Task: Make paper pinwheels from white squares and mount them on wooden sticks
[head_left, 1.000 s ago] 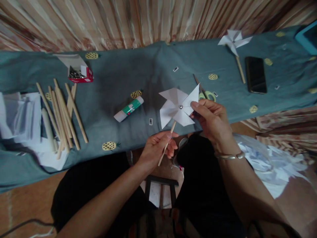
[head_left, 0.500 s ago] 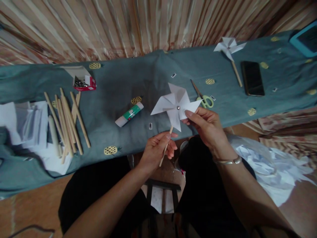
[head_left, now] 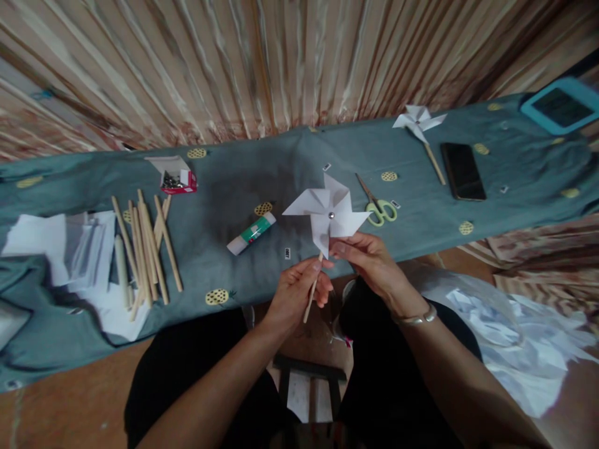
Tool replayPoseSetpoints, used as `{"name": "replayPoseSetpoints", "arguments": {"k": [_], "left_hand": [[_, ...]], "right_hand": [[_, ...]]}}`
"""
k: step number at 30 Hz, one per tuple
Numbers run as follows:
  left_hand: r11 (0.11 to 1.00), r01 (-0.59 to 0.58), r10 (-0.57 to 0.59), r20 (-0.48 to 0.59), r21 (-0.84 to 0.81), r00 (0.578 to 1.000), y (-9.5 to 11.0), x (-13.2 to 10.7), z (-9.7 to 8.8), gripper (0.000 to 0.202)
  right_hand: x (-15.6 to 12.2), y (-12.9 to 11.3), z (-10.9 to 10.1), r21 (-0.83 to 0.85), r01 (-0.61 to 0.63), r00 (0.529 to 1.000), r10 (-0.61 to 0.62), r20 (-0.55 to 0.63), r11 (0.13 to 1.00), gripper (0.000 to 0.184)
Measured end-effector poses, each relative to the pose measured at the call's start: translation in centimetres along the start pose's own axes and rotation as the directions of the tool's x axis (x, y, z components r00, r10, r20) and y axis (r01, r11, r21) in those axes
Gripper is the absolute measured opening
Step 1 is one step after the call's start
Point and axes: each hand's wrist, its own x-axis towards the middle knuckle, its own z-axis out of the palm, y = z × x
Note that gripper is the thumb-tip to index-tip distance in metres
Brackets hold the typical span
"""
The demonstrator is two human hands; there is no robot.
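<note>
A white paper pinwheel [head_left: 345, 209] with a shiny round pin at its centre stands tilted on a thin wooden stick [head_left: 310, 298] near the table's front edge. My left hand [head_left: 299, 288] is closed around that stick just below the paper blades. At the pinwheel's lower right, my right hand [head_left: 367, 259] has its thumb and fingers drawn together against the paper; the exact contact is partly hidden. Green-handled scissors [head_left: 382, 212] lie just right of the blades. A glue stick [head_left: 251, 233] with a green label lies to their left.
Several wooden sticks [head_left: 148, 249] and folded white paper [head_left: 88, 249] lie at left, behind them a red-and-white box of pins [head_left: 180, 179]. Another pinwheel [head_left: 418, 121], a phone [head_left: 463, 171] and a blue-framed device [head_left: 561, 106] are at right. A plastic bag of paper pieces [head_left: 510, 337] sits below.
My right hand has moved off the right blade, down and left toward the base of the pinwheel. The pinwheel has turned slightly. The whole view has shifted, with the table now lower.
</note>
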Motion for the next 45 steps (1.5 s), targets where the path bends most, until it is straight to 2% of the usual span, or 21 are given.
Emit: {"name": "replayPoseSetpoints", "arguments": {"k": [6, 11, 17, 21, 26, 30, 35, 38, 45], "left_hand": [[1.000, -0.018, 0.018, 0.013, 0.010, 1.000, 0.3, -0.1, 0.3, 0.043], [1.000, -0.017, 0.017, 0.017, 0.007, 1.000, 0.4, 0.0, 0.5, 0.044], [1.000, 0.006, -0.007, -0.037, -0.030, 0.999, 0.4, 0.4, 0.2, 0.052], [0.999, -0.019, 0.017, -0.084, -0.025, 0.996, 0.1, 0.6, 0.1, 0.050], [0.999, -0.046, 0.044, -0.106, -0.019, 0.993, 0.7, 1.0, -0.1, 0.045], [0.995, -0.103, 0.102, -0.141, -0.001, 0.985, 1.7, 1.2, -0.5, 0.042], [0.987, -0.153, 0.159, -0.158, 0.047, 0.975, 2.3, 1.5, -0.9, 0.042], [0.981, -0.176, 0.187, -0.153, 0.081, 0.971, 2.3, 1.9, -1.0, 0.043], [0.966, -0.224, 0.244, -0.169, 0.127, 0.955, 2.7, 2.8, -1.1, 0.046]], "right_hand": [[0.0, 0.3, 0.7, 0.060, -0.092, 0.993, 0.087, 0.073, 0.994, 0.024], [0.1, 0.4, 0.8, 0.062, -0.067, 0.995, 0.062, 0.077, 0.996, 0.023], [0.6, -0.2, 0.2, 0.049, 0.006, 1.000, -0.007, 0.011, 0.999, 0.024], [1.0, -0.3, -0.1, 0.052, 0.023, 0.999, -0.021, -0.032, 0.998, 0.027], [1.3, -0.8, -0.9, 0.048, 0.042, 0.999, -0.041, -0.018, 0.998, 0.032], [1.9, -1.9, -2.9, 0.130, 0.110, 0.991, -0.099, -0.089, 0.985, 0.035], [3.8, -3.3, -5.0, 0.180, 0.231, 0.957, -0.189, -0.220, 0.956, 0.040], [4.8, -3.8, -5.0, 0.161, 0.285, 0.938, -0.240, -0.249, 0.945, 0.034], [5.7, -3.7, -4.1, 0.118, 0.326, 0.929, -0.295, -0.224, 0.938, 0.024]]}}
